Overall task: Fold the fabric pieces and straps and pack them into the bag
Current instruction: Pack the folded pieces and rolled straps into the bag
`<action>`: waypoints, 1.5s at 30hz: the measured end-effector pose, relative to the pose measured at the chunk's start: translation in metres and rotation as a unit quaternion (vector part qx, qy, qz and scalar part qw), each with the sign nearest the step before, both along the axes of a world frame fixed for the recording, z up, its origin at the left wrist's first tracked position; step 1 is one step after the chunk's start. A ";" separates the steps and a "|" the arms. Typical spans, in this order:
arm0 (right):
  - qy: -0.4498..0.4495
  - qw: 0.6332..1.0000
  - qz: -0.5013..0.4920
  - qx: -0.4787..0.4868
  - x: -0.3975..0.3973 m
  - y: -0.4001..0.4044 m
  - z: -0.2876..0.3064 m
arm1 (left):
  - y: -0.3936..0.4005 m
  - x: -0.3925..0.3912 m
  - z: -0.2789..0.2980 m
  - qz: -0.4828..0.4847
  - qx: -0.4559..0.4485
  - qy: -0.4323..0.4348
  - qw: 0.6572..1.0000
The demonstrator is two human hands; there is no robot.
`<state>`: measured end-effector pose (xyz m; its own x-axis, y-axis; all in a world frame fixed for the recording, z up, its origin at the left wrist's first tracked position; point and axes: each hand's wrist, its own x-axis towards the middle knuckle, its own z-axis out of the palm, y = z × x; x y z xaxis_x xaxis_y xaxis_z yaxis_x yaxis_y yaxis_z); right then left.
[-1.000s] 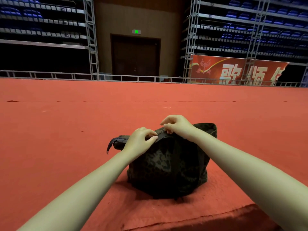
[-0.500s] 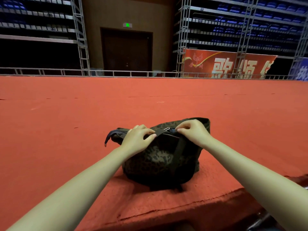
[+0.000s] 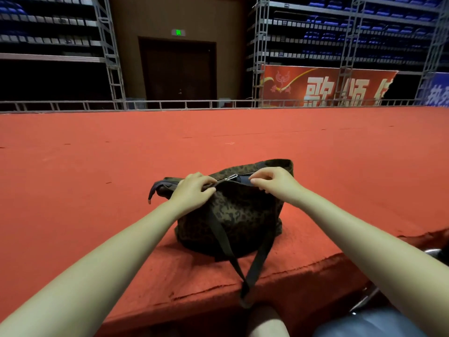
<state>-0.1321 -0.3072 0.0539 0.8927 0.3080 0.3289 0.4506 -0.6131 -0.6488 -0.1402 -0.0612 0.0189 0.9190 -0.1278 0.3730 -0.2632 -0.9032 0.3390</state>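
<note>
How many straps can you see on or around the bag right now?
2. A long carry strap loops down the bag's front and over the stage edge; a short dark strap sticks out left, beside the left hand. Others may be hidden inside.

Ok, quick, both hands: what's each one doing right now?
Left hand: fingers curled, gripping the top edge of the camouflage bag.
Right hand: fingers curled, pinching the bag's top edge near the zipper pull.

Your arms reach forward, bare; your left hand (image 3: 194, 190) and right hand (image 3: 274, 182) each curl their fingers in a pinching grip.
</note>
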 end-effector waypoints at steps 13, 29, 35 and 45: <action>0.024 0.991 0.000 -0.129 0.040 0.062 0.001 | 0.000 0.011 0.000 0.019 -0.016 -0.039 0.999; -0.054 0.984 0.015 -0.171 0.062 0.072 -0.018 | 0.016 0.018 -0.027 0.020 -0.053 -0.017 0.998; -0.069 0.978 0.021 -0.198 0.064 0.075 -0.006 | 0.017 0.017 -0.020 0.018 -0.031 -0.023 0.999; -0.005 0.998 0.037 -0.056 0.061 0.071 0.050 | 0.006 0.033 0.007 -0.026 -0.042 -0.135 0.990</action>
<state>-0.0714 -0.2366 0.1038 0.8628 0.4089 0.2974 0.5038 -0.6457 -0.5738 -0.1070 -0.0552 0.0256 0.7773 -0.1312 0.6153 -0.4005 -0.8574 0.3231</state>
